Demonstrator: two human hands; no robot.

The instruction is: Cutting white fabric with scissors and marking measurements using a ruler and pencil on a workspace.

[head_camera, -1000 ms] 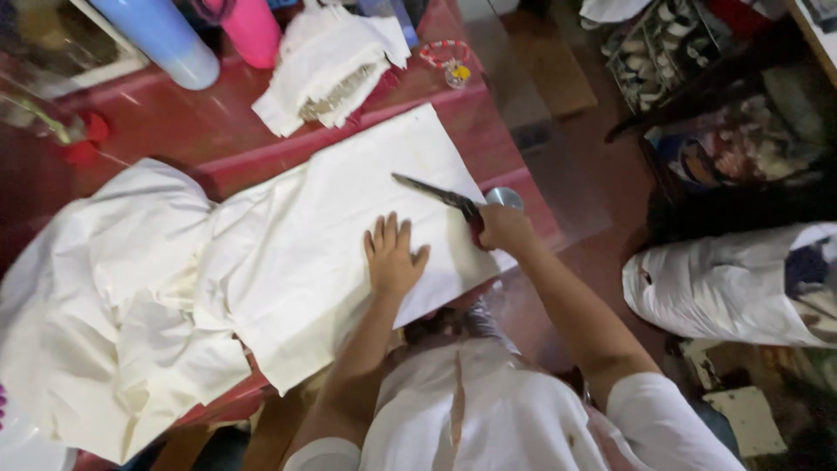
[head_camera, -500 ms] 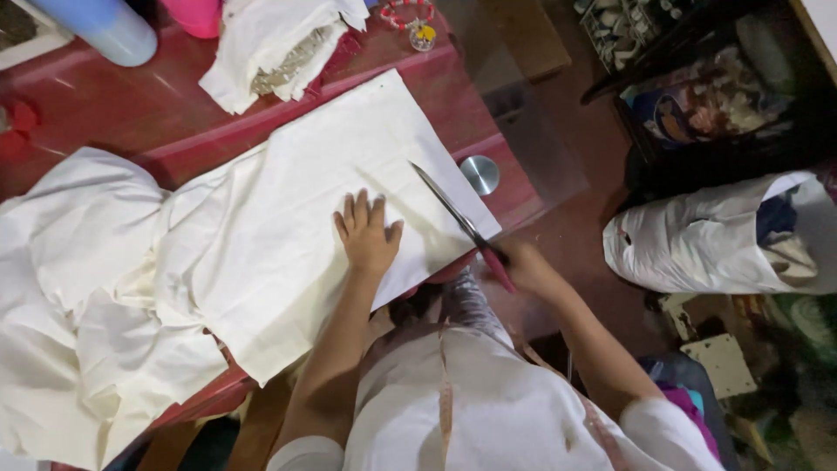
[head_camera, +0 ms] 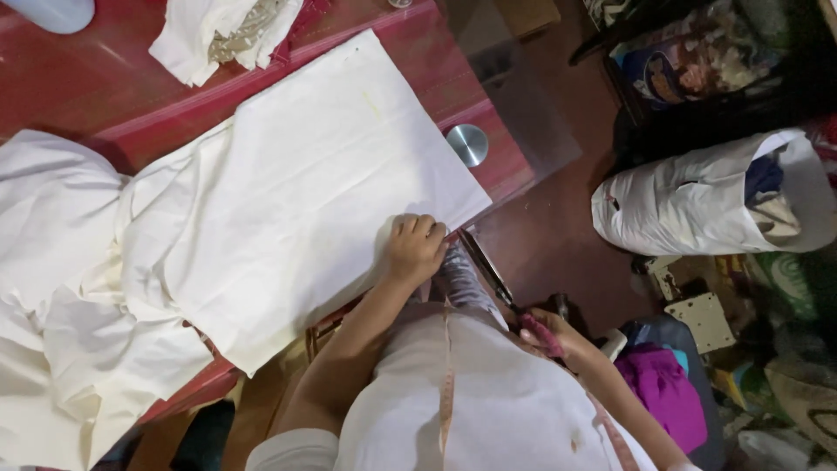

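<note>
One cream cloth (head_camera: 314,183) on red table (head_camera: 78,87): light, limp, creases readily; left hand (head_camera: 414,249) bunched on its near edge, right hand (head_camera: 558,336) clamped around scissors (head_camera: 488,270).

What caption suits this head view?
Left hand grips cream cloth at table edge; right hand brings scissors.

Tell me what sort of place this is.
Probably a home tailoring or sewing workroom: cream cloth spread on a red table, the left hand gripping its edge, scissors in the right hand, and a tape measure draped around the person's neck.
</note>
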